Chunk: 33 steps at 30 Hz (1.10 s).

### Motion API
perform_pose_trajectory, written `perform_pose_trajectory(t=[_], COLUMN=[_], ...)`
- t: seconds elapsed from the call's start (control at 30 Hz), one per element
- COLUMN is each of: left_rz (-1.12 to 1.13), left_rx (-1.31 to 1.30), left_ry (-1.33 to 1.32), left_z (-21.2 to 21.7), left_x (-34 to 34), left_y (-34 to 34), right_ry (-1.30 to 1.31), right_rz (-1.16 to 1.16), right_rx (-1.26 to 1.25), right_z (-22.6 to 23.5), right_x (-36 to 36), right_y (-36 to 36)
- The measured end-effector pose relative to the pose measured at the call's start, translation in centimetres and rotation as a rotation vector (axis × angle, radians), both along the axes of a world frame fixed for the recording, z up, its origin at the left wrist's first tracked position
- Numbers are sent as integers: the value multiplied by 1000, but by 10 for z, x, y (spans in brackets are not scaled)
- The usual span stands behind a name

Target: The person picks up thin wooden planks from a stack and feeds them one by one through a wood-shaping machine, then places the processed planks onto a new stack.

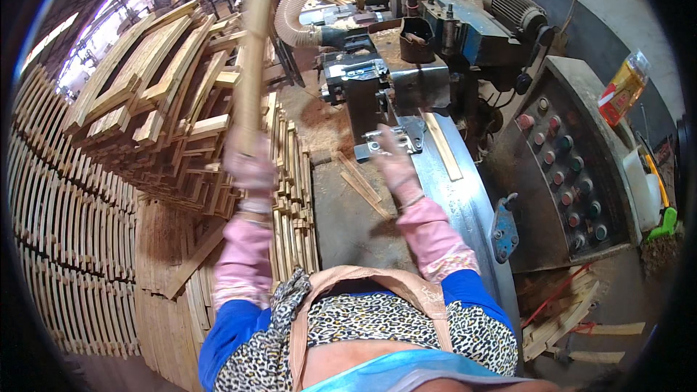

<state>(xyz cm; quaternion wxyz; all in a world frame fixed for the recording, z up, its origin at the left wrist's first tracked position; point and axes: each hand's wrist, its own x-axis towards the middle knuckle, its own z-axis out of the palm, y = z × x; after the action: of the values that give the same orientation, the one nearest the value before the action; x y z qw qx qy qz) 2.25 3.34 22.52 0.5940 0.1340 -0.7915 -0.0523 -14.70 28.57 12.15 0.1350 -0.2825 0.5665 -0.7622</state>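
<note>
My left hand [250,168] is wrapped round the lower end of a long pale wooden strip [258,43], which rises steeply past the top of the picture. Hand and strip are blurred by motion. My right hand [396,163] reaches forward with its fingers stretched out, next to a metal guide bracket [399,139] at the machine's infeed; whether they touch it I cannot tell. To the right of that hand, another wooden strip [444,149] lies on the shiny metal machine bed [465,203], its far end running under the machine head [421,87].
Stacked wooden pieces [163,80] rise at the left, with a row of strips [294,203] beside my left forearm. A control panel [563,167] with several buttons stands at the right. A ribbed hose [298,0] and a motor [514,6] are at the far side.
</note>
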Motion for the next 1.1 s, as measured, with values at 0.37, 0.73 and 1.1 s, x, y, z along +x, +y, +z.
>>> perform_pose_trajectory(t=[0.37, 0.73, 1.1], left_rz=[-667, -387, -259], left_rx=[304, 521, -59], left_ry=[-1442, -1516, -182], left_z=[-134, -175, 104], left_x=[17, 78, 90], left_y=[166, 121, -74], right_ry=[55, 636, 526], right_rz=[-467, -1133, -856], right_rx=[1246, 1233, 1121], right_z=[-69, -115, -130], right_x=[131, 62, -14], right_y=[239, 264, 209])
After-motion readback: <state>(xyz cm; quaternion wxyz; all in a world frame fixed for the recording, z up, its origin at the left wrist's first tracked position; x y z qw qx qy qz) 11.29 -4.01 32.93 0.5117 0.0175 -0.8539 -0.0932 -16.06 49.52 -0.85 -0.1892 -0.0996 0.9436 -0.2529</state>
